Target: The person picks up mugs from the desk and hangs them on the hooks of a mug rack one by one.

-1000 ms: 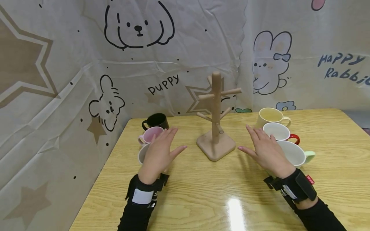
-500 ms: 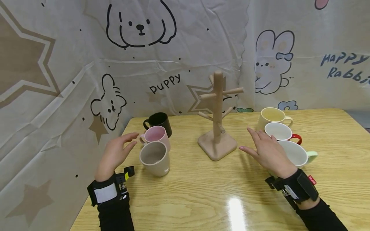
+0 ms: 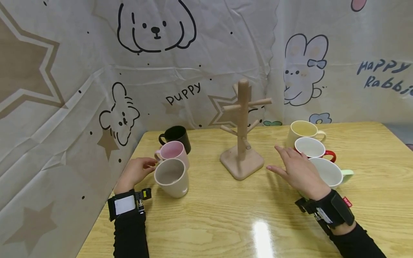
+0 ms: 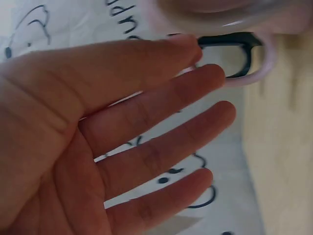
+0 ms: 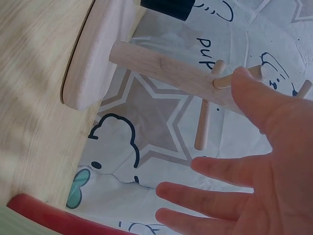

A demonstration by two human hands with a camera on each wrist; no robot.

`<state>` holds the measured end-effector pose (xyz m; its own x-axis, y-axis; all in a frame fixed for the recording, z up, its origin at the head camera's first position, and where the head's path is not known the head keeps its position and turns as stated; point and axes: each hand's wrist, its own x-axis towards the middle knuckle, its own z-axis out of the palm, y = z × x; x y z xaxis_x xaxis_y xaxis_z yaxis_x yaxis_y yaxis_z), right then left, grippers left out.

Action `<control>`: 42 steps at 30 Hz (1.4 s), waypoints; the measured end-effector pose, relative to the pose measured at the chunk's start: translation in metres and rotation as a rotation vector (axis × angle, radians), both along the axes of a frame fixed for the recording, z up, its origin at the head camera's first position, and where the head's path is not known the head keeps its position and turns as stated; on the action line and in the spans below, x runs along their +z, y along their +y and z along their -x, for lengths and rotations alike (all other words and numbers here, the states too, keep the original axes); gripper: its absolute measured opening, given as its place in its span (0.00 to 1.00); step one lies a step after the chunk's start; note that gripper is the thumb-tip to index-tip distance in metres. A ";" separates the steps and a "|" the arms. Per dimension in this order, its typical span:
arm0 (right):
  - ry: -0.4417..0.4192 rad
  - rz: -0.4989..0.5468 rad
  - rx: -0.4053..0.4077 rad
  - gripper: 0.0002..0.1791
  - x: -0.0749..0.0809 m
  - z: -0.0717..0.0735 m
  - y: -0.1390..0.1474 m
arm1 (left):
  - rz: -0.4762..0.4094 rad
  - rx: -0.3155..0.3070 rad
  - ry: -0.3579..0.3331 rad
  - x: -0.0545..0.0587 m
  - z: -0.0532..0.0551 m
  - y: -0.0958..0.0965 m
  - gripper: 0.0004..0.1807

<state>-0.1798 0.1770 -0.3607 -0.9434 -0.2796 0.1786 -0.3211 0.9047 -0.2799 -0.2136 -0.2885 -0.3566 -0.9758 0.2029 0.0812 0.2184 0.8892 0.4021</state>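
Note:
My left hand (image 3: 137,173) is at the left side of the pink mug (image 3: 174,150), with its fingertips right at the mug's handle (image 4: 266,61). In the left wrist view the fingers are nearly straight, and thumb and index fingertip overlap part of that handle. A beige mug (image 3: 172,177) stands in front of the pink one and a black mug (image 3: 175,136) behind it. My right hand (image 3: 300,172) hovers with spread fingers and holds nothing, beside a white mug with a red handle (image 3: 310,146) and one with a light green handle (image 3: 326,170).
A wooden mug tree (image 3: 242,118) with bare pegs stands on a square base (image 3: 242,166) in the middle of the table (image 3: 219,222). A yellow mug (image 3: 301,132) is at the back right. A printed cloth (image 3: 180,71) hangs behind and along the left.
My left hand has moved left from over the left mugs, then in towards the pink mug's handle, its fingers coming to it. The right hand has hardly moved.

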 end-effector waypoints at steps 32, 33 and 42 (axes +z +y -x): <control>-0.022 -0.003 -0.004 0.40 0.001 0.001 0.001 | 0.026 -0.015 -0.207 0.013 -0.011 0.001 0.08; -0.021 -0.004 -0.002 0.40 0.001 0.001 0.001 | 0.019 -0.032 -0.206 0.013 -0.011 0.001 0.09; -0.024 -0.016 0.000 0.39 0.001 0.000 0.001 | 0.046 -0.093 -0.175 0.012 -0.012 0.005 0.07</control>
<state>-0.1794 0.1782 -0.3594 -0.9473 -0.2824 0.1514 -0.3147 0.9089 -0.2735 -0.2017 -0.2840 -0.3442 -0.9510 0.2928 -0.0995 0.2310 0.8865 0.4009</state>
